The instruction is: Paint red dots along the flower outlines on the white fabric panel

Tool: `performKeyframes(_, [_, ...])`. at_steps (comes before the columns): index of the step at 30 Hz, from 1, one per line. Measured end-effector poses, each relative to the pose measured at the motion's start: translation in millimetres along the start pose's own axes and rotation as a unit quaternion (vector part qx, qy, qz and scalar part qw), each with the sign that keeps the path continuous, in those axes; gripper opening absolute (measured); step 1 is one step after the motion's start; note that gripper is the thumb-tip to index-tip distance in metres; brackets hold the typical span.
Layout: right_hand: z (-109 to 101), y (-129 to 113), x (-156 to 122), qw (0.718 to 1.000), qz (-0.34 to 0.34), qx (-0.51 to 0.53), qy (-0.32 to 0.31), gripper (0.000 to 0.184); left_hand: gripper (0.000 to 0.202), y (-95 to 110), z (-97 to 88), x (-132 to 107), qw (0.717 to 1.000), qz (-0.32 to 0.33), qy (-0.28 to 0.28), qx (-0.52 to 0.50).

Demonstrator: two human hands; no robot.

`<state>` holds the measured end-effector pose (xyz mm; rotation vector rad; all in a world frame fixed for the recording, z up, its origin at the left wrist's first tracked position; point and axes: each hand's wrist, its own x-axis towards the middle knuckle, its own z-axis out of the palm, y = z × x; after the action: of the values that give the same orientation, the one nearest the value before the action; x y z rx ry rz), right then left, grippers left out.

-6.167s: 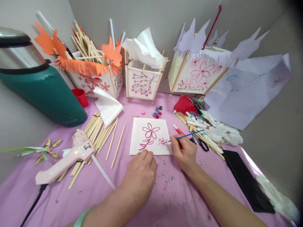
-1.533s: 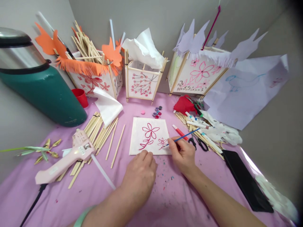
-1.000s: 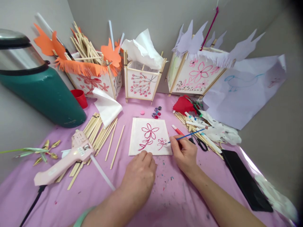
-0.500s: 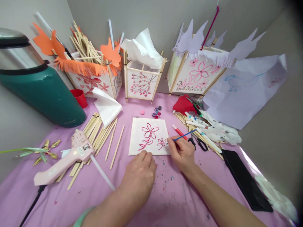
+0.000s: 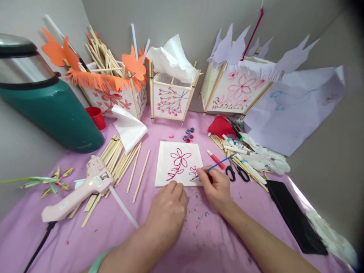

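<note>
The right hand (image 5: 215, 188) pinches a blue brush (image 5: 220, 163), its tip at the small flower (image 5: 193, 170) by the near right corner of the white panel (image 5: 178, 164). The panel lies flat on the purple cloth (image 5: 209, 242), well in from its right edge. The left hand (image 5: 168, 204) curls at the panel's near edge; whether it grips anything, I can't tell from here.

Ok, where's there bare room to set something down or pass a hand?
Bare lilac cloth lies between the right forearm and the flat black rectangular object, and, paint-specked, between the left hand and right hand. A narrow strip separates the white square panel from the nearest pale wooden stick. It's crowded around the pink glue gun and the black-handled scissors.
</note>
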<state>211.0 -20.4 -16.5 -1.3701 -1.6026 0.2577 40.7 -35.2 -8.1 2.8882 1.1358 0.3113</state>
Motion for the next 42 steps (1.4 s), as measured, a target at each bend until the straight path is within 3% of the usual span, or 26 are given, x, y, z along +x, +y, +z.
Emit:
performKeyframes(4, [-0.6,0.4,0.3,0.999,0.044,0.023,0.003,0.020,0.017,0.3,1.4,0.1,1.000,-0.002,0.007,0.000])
performKeyframes(10, [-0.8,2.8,-0.7,1.000,0.024,-0.003,-0.010,0.019,0.017,0.6,2.4,-0.4,1.000,0.000,0.008,-0.003])
performKeyframes(13, [-4.9,6.2,2.3,0.999,0.002,-0.034,0.023,0.019,0.016,-0.1,2.7,-1.4,1.000,-0.001,0.018,-0.013])
performKeyframes(17, [-14.3,12.9,11.6,0.995,0.022,-0.057,0.083,0.017,0.012,0.3,3.9,-3.3,0.998,0.005,0.056,-0.034])
performKeyframes(22, [-23.3,16.9,29.2,0.992,0.040,-0.056,0.105,0.018,0.010,6.4,4.4,-4.9,0.985,0.095,0.117,-0.079])
performKeyframes(25, [-23.9,17.8,44.3,0.992,0.056,-0.038,0.105,0.020,0.009,10.4,4.1,-5.7,0.976,0.163,0.099,-0.102])
performKeyframes(27, [-22.4,19.4,56.6,0.993,0.068,-0.020,0.098,0.021,0.010,11.1,3.2,-5.7,0.975,0.174,0.084,-0.109])
performKeyframes(35, [-6.5,30.2,100.2,0.995,0.060,-0.018,0.077,0.021,0.016,3.5,2.5,-1.5,0.996,0.025,0.073,-0.053])
performKeyframes(42, [13.6,42.9,101.8,0.991,0.022,-0.076,0.106,0.025,0.019,1.6,9.9,-0.4,0.997,0.016,0.066,-0.020])
